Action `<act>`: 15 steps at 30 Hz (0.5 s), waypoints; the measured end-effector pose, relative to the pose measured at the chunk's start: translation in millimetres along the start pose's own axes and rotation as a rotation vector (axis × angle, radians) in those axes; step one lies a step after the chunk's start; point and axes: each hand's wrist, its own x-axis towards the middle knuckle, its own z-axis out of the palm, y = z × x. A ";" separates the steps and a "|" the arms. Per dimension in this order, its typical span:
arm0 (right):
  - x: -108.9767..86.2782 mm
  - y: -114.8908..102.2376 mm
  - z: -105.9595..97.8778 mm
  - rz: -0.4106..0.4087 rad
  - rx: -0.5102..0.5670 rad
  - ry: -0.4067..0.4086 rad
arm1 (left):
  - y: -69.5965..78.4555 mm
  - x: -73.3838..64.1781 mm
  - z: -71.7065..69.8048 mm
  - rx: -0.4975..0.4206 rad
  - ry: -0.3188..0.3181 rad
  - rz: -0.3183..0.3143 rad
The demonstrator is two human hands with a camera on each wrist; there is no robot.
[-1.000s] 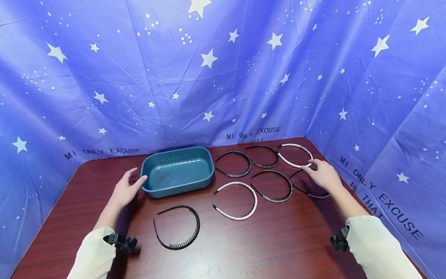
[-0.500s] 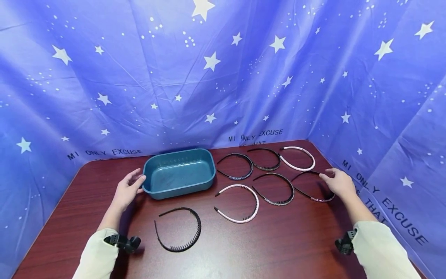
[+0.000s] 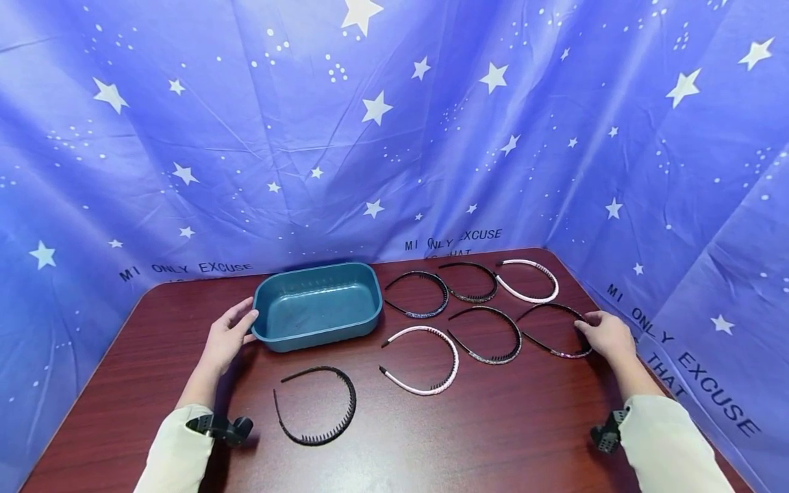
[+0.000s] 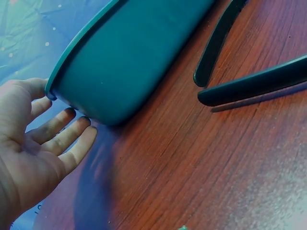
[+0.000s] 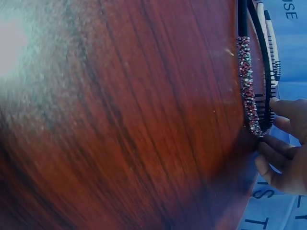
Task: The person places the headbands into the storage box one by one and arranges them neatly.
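Note:
My left hand (image 3: pixel 225 337) rests at the left end of a teal plastic bin (image 3: pixel 320 337), with the thumb by the rim. In the left wrist view its fingers (image 4: pixel 72 136) extend loosely, tips against the bin's lower wall. At the table's right side, my right hand (image 3: pixel 610 335) pinches the curved end of a dark headband (image 3: pixel 557 353). Coloured glitter covers part of this headband, and comb teeth line its inside, as the right wrist view shows. The headband lies on the table with its two tips pointing left. The bin has nothing in it.
More headbands lie on the dark red table (image 3: pixel 481 431): white-pink ones (image 3: pixel 453 373) at the middle and back right, glittery black ones (image 3: pixel 514 349) between them, and a plain black one (image 3: pixel 353 404) in front of the bin. A starry blue curtain (image 3: pixel 394 164) hangs behind.
My right hand has moved from the white-pink headband at the back right down to the glittery dark one and now pinches it. My left hand has come up against the bin.

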 end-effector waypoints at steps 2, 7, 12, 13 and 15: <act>0.2 -0.6 1.4 0.011 0.006 -0.003 | -0.6 -0.4 0.3 -0.013 0.000 -0.003; 1.4 -0.7 4.9 0.017 0.009 0.003 | -2.7 -0.4 1.0 -0.017 0.005 -0.005; 1.4 0.7 7.2 0.037 0.030 0.017 | -2.8 -0.4 2.0 -0.015 0.005 0.012; 1.3 1.0 7.8 0.043 0.037 0.019 | -2.6 -0.6 1.9 -0.015 0.004 0.013; 0.8 1.8 8.6 0.050 0.050 0.023 | -2.1 -0.5 1.8 -0.015 0.004 0.009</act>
